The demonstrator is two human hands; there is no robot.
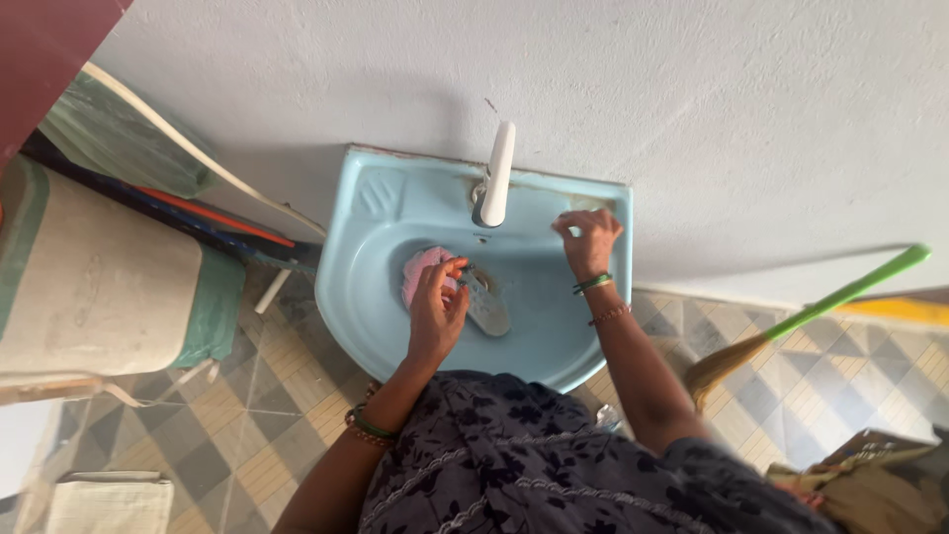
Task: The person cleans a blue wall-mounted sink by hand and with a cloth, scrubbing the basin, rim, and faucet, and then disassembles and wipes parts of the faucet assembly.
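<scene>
**Two hands at a pale blue wall basin**

We look straight down from a head-worn camera at a pale blue ceramic wash basin (395, 326) fixed to a rough white plastered wall (692, 99). A white plastic tap (497, 170) stands at the back rim, its spout reaching over the bowl.

Our left hand (437, 309) hovers inside the bowl, fingers curled and pinched together at the upper end of a flat, oblong grey object with small buttons (486, 302), shaped like a remote control. Its long axis runs from the fingertips near the tap's base down and slightly right toward the front of the bowl; the far end seems to rest on the basin floor. Just beside it, partly under the hand, lies a pink rounded scrub pad (419, 265).

Our right hand (589, 237) rests at the back right rim of the basin, fingers bent with tips pressed on the ledge; whether it grips anything we cannot tell. Green bangles circle both wrists.

Below is a floor of grey and cream diamond tiles (247, 415). A broom with a green handle (840, 295) leans at the right. At the left stands a cream and green covered bundle (99, 287).
</scene>
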